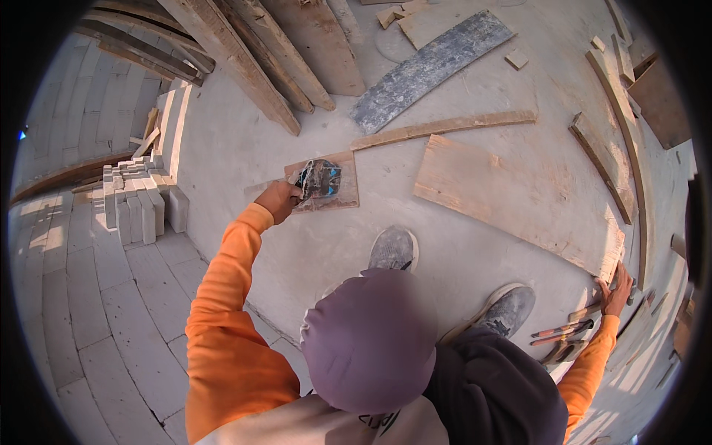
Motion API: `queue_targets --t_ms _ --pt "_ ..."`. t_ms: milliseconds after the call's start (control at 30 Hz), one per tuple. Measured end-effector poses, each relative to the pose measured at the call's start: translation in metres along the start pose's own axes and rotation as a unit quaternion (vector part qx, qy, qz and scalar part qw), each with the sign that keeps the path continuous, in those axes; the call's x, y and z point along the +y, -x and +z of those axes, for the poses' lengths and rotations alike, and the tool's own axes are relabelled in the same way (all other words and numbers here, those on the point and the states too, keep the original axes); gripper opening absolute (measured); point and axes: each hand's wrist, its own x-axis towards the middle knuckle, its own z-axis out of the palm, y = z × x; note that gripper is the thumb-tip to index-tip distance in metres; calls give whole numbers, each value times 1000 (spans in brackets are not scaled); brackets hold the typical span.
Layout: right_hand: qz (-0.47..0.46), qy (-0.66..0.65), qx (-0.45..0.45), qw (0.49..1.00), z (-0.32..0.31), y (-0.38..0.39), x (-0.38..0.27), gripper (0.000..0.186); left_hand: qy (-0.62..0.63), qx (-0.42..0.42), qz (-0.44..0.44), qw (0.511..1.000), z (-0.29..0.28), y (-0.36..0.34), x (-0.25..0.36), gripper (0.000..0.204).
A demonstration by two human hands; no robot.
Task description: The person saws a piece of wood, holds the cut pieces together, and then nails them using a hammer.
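My left hand is closed on the near-left side of a dusty black and blue object, whose exact kind I cannot make out. It rests over a small square wooden board on the floor. Far to the right, my right hand grips the near right end of a long, wide wooden board. That board lies flat and slants from the middle toward my right. Some fingers of both hands are hidden.
Red-handled pliers lie near my right forearm. Beyond are a narrow wooden strip, a grey-stained plank and several long timbers. Pale blocks stand stacked at left. More lumber lines the right. My shoes are between the boards.
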Motion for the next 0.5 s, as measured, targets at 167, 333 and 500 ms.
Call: queue_targets --t_ms 167,333,500 --pt "-5 0 -3 1000 -3 -3 -6 88 16 -38 -27 999 16 -14 -19 26" --pt "-5 -14 -11 1000 -5 -6 -12 88 133 8 14 991 36 -25 -43 68" --pt "6 10 -17 1000 -7 -3 -7 88 4 70 33 997 28 -44 -24 75"
